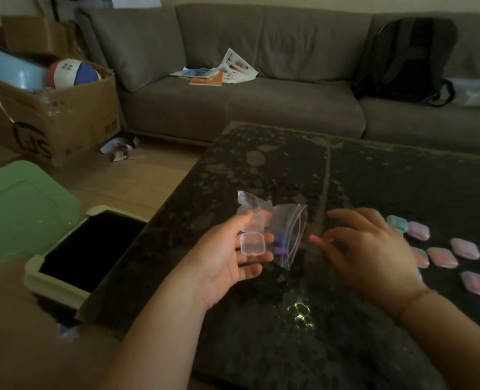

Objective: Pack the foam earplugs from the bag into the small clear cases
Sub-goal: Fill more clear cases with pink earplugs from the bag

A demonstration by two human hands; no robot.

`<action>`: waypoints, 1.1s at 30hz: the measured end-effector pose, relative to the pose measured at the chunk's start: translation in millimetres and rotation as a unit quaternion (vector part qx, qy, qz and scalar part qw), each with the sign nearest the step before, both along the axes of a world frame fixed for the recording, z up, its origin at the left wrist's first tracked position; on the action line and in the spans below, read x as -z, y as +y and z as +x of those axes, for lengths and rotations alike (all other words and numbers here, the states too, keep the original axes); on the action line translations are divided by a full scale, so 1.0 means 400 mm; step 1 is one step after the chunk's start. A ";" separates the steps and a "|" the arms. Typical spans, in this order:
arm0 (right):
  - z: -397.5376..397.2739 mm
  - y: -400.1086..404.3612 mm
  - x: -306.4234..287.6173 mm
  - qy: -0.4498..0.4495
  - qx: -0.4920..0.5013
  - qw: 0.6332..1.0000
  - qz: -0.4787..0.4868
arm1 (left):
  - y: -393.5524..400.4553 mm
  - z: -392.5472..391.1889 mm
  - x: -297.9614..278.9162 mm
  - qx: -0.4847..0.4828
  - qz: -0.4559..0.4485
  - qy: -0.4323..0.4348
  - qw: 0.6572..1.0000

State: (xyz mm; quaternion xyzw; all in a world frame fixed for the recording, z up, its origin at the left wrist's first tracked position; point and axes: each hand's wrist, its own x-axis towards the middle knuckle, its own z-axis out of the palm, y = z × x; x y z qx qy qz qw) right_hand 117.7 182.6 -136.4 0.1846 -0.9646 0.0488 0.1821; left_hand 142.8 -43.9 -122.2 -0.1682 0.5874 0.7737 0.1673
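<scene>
While the left hand lies palm up above the dark speckled stone table, a small square clear plastic case rests on its nearly straight fingers, hinged open with its lid tilted up behind it; the thumb reaches up beside the lid, and I cannot tell whether it presses on it. Just beyond that hand, a clear zip-top plastic bag lies crumpled on the table, with a few purple and blue foam earplugs showing through near its lower edge. The right hand hovers palm down to the right of the bag, its fingers curled, and pinches a pink foam earplug whose tip points left toward the case. Farther right on the table lie rows of closed clear cases already holding pink, orange, purple and teal earplugs, some partly hidden by the right hand. Behind the table stands a grey-brown fabric sofa carrying loose booklets and a dark backpack. On the floor at left sits a brown cardboard box with a red, white and blue ball in it, and nearer is a white bin with a raised green lid.
</scene>
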 end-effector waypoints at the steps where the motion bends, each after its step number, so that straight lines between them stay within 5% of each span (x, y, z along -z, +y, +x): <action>1: 0.009 0.009 -0.020 0.031 -0.018 0.999 -0.010 | 0.003 0.004 0.001 0.022 -0.016 0.002 1.000; 8: 0.045 -0.040 -0.059 0.111 -0.256 0.960 0.012 | 0.043 0.031 -0.002 0.141 -0.056 0.007 0.988; 22: 0.049 -0.062 -0.043 0.085 -0.221 0.965 0.112 | 0.068 0.040 0.001 0.142 -0.070 0.012 0.987; 28: 0.049 -0.042 -0.040 0.147 -0.238 0.955 -0.098 | 0.053 0.028 -0.001 0.120 -0.037 0.012 0.992; 30: 0.040 -0.030 -0.029 0.161 -0.172 0.953 -0.192 | 0.043 0.020 -0.002 0.090 -0.020 0.007 0.996; 33: 0.012 -0.026 0.009 0.066 -0.039 0.964 -0.255 | 0.024 0.010 -0.008 0.002 0.026 -0.009 1.000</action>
